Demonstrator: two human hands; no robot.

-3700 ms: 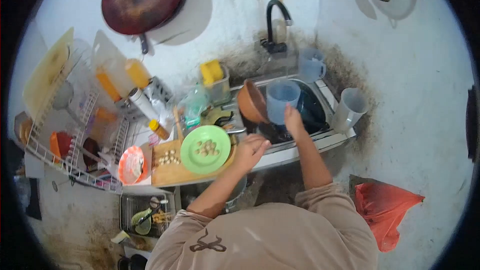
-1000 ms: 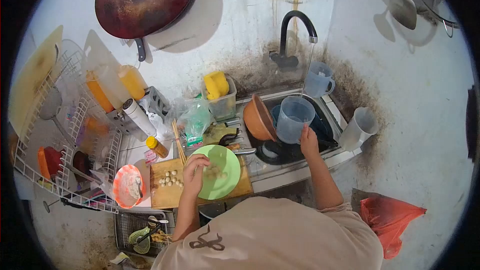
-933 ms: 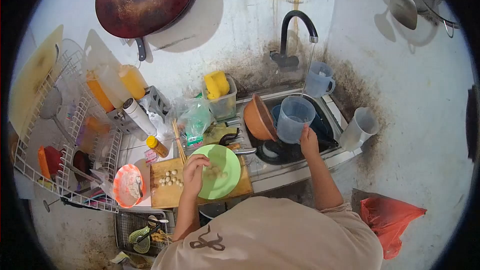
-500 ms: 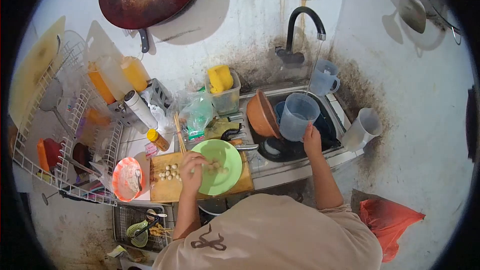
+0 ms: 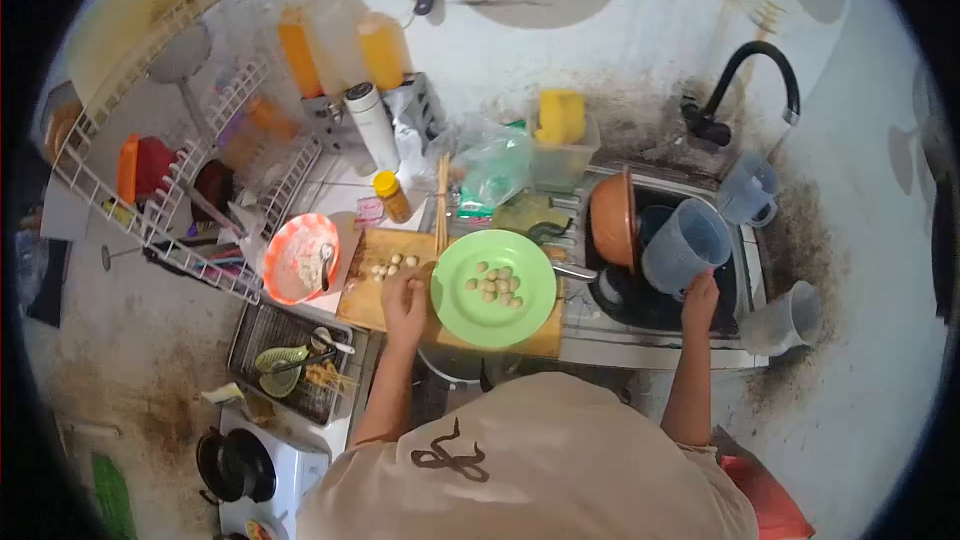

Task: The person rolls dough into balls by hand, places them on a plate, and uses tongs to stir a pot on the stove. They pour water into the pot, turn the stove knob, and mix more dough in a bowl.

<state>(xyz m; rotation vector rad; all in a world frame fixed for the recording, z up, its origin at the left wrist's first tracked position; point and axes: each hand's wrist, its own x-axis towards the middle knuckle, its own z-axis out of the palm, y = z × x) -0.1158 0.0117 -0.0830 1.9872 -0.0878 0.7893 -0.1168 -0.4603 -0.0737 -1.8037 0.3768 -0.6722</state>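
Observation:
My left hand [image 5: 405, 302] is over the wooden board [image 5: 415, 332], its fingers drawn together beside the left rim of the green plate [image 5: 462, 315]; what they hold, if anything, is hidden. Several small pale balls [image 5: 489, 286] rest in the plate, and more balls [image 5: 379, 270] lie on the board. Over the black sink, my right hand [image 5: 700, 300] grips a clear plastic pitcher [image 5: 685, 242] by its handle side.
A brown bowl [image 5: 612, 218] leans in the sink [image 5: 735, 290] under the black tap [image 5: 745, 55]. Two more clear jugs [image 5: 748, 188] stand around the sink. An orange-white bowl [image 5: 280, 258], a yellow-capped jar [image 5: 392, 200] and a white dish rack [image 5: 150, 230] are at the left.
The head view has shifted, so the scene appears farther right and the stove shows. My left hand has moved from over the plate to its left edge. My right hand keeps hold of the pitcher.

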